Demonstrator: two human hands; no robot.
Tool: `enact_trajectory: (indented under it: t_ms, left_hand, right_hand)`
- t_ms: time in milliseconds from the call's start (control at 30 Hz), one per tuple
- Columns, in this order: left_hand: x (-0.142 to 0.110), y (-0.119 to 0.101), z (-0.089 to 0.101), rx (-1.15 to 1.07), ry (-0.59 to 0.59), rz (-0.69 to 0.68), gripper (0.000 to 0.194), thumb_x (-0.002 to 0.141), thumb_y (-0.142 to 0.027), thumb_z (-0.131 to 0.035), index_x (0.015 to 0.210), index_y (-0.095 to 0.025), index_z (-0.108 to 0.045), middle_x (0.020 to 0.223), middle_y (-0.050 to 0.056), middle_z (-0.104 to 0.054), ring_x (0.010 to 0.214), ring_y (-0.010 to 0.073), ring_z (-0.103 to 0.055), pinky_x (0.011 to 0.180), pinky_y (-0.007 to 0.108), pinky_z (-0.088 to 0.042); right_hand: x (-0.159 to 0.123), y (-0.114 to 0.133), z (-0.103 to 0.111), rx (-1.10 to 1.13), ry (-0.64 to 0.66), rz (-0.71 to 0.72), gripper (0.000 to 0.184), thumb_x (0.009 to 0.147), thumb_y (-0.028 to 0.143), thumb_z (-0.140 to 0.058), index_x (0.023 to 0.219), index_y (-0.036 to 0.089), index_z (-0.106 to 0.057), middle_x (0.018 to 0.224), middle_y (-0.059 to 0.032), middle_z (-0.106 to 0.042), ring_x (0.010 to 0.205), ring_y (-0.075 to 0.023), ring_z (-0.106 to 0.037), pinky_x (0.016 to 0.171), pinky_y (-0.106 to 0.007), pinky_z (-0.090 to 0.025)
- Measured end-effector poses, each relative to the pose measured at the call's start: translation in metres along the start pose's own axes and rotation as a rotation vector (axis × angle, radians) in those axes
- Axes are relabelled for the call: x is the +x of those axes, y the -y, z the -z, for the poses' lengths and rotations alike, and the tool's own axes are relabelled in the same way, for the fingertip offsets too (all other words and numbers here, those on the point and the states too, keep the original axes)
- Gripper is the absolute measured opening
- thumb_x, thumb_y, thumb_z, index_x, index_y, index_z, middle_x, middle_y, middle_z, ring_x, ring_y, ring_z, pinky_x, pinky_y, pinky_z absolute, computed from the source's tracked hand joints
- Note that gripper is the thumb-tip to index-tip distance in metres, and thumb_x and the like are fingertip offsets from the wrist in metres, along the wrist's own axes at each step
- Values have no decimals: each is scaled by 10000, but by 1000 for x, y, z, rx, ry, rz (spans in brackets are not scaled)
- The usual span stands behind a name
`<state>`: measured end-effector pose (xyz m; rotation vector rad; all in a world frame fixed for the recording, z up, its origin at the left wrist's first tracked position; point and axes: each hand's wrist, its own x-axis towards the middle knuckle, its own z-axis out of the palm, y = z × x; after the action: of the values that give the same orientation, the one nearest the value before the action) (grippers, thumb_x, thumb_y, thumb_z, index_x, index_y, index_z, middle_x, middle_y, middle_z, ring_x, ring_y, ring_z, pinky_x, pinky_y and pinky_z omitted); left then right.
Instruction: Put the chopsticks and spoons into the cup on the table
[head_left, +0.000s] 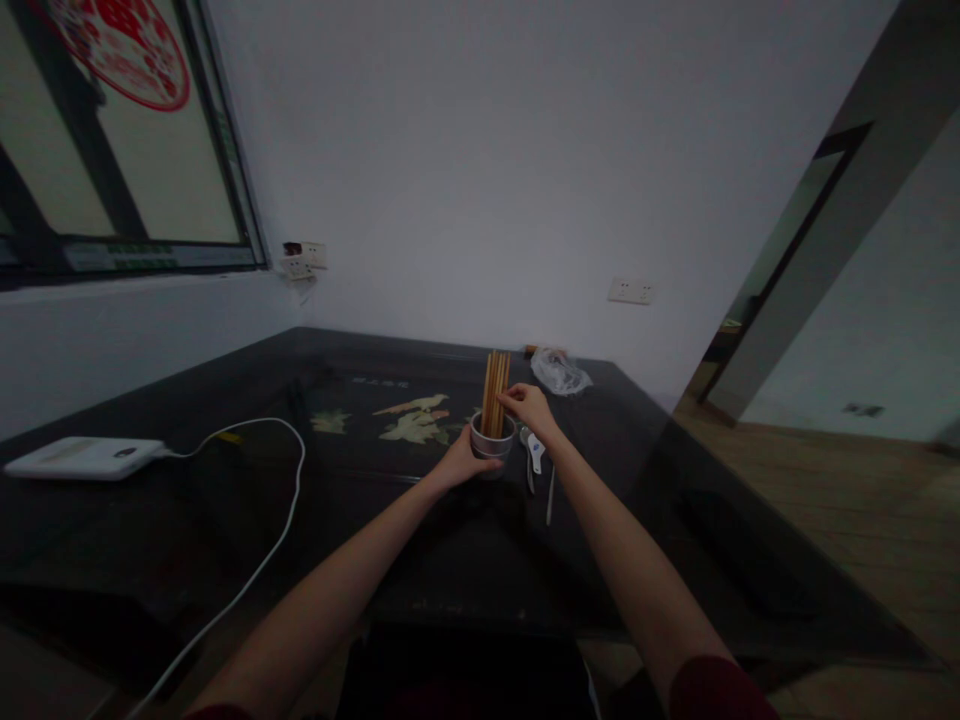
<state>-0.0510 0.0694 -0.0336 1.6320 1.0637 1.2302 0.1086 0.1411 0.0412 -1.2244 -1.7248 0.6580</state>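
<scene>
A round cup (pixel 492 449) stands on the dark table, and my left hand (pixel 463 461) is wrapped around its left side and front. Several wooden chopsticks (pixel 495 390) rise upright from the cup in a bundle. My right hand (pixel 528 408) pinches at the right side of this bundle, thumb and fingertips closed on the chopsticks; how many it grips I cannot tell. Just right of the cup lie a white spoon (pixel 535 452) with a blue mark and some thin metal utensils (pixel 550 497), partly hidden by my right wrist.
A crumpled clear plastic bag (pixel 559 371) lies at the table's back edge. On the left, a white device (pixel 86 458) has a white cable (pixel 298 480) running off the front. A dark flat object (pixel 746 555) rests at the right. The glossy table (pixel 360 540) meets the wall behind.
</scene>
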Motion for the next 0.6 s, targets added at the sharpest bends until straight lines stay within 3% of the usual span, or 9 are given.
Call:
enact_trajectory:
  t_ms: [600]
  left_hand:
    - [1,3,0,-3,-2,-11,856,524,-263,-823,1254,-140,-393,1285,161,-517,1188,278,-493,1036,433,-341]
  right_hand:
    - [8,2,3,-177,-19,29,250,760,366,-612,646,147,-647,598,-32,-658,560,-134,-613,513,-198,-432]
